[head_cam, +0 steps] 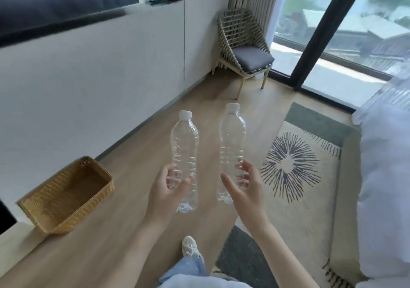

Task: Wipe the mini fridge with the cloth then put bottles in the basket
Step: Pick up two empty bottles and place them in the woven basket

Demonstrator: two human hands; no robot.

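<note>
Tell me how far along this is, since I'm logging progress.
Done: unclear. Neither fridge nor cloth is in view, so the wiping cannot be checked. In hand: the left hand grips the left bottle and the right hand grips the right bottle, both capped and upright. Left: the wicker basket holds nothing yet, so both bottles have to go in.

The left bottle (185,145) and the right bottle (232,137) are of clear, colourless plastic, and each has a white cap (186,114). The basket (66,219) is woven in a golden tan colour. The floor (199,92) shows light brown wood grain. The rug (315,199) is cream with a dark blue-grey starburst pattern and grey-green bands. The chair (235,28) is woven in pale olive-beige cords; its cushion (253,58) is dark grey. The shoe (189,245) is white, the jeans (186,267) light blue.
</note>
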